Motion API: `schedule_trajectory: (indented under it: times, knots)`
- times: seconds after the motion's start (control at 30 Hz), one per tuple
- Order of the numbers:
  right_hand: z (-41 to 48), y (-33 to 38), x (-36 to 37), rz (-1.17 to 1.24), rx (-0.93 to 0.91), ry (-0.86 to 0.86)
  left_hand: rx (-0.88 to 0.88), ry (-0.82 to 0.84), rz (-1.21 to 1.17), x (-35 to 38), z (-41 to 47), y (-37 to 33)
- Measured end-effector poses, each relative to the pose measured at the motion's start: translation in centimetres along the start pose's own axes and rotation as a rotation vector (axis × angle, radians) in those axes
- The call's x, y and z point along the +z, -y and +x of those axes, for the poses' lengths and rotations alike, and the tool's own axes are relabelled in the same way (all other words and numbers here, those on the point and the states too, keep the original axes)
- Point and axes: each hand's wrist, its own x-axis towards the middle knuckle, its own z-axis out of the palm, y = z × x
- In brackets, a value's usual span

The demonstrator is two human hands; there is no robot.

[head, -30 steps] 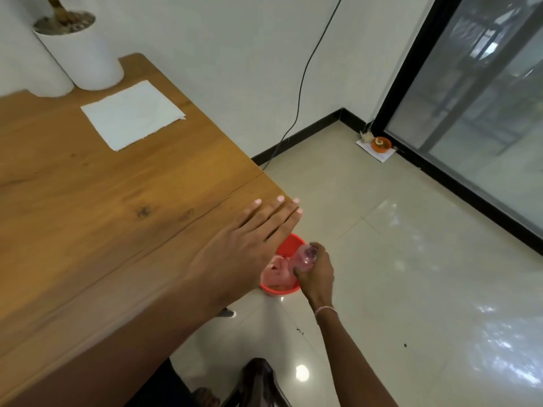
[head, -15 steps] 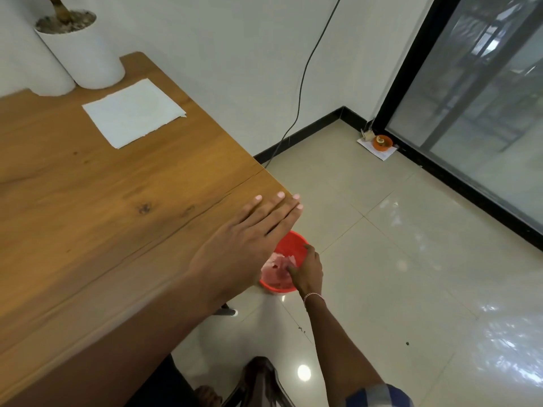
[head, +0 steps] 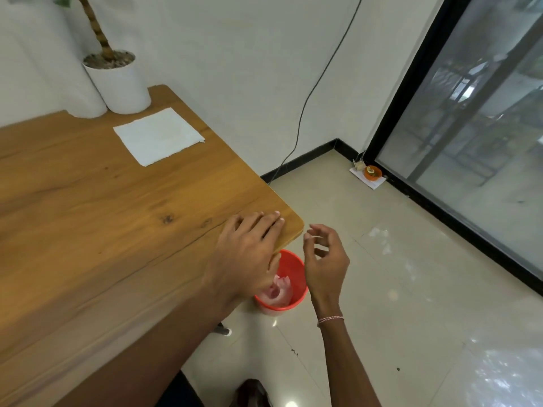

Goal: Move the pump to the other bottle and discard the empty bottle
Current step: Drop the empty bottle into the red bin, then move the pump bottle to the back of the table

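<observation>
A red bin (head: pixel 296 270) stands on the floor just under the table's near corner. A clear pinkish empty bottle (head: pixel 277 290) lies inside it, partly hidden by my left hand. My left hand (head: pixel 246 254) rests flat on the wooden table (head: pixel 88 218) at that corner, fingers spread, holding nothing. My right hand (head: pixel 326 259) hovers above the bin's right side, fingers loosely curled and apart, empty. The pump and the other bottle are out of view.
A white paper sheet (head: pixel 158 136) lies on the table near a white plant pot (head: pixel 117 83) at the back edge. A black cable (head: pixel 311 95) hangs down the wall. A small orange dish (head: pixel 372 172) sits on the floor by the glass door (head: pixel 470 127).
My right hand lowered the bottle into the red bin, let it go and rose empty above it. The view shifted, showing more of the plant pot.
</observation>
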Motion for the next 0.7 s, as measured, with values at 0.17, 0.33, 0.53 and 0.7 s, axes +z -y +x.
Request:
schedule_trajectory:
  times: [0.17,0.33,0.53,0.7]
  knots:
    - [-0.1,7.1,0.0,-0.008,-0.239,-0.013,-0.199,-0.014,-0.1,-1.2,-2.3,0.5]
    - [-2.6,11.5,2.6,-0.004,-0.414,0.223,-0.302,-0.062,-0.18,-2.4,-9.4,3.9]
    - [-7.5,15.3,10.0,-0.059,-0.454,0.599,-0.582,-0.112,-0.166,-5.1,-18.8,10.0]
    - [-12.7,18.3,16.5,-0.069,-0.528,0.783,-0.762,-0.141,-0.157,-6.7,-25.6,15.0]
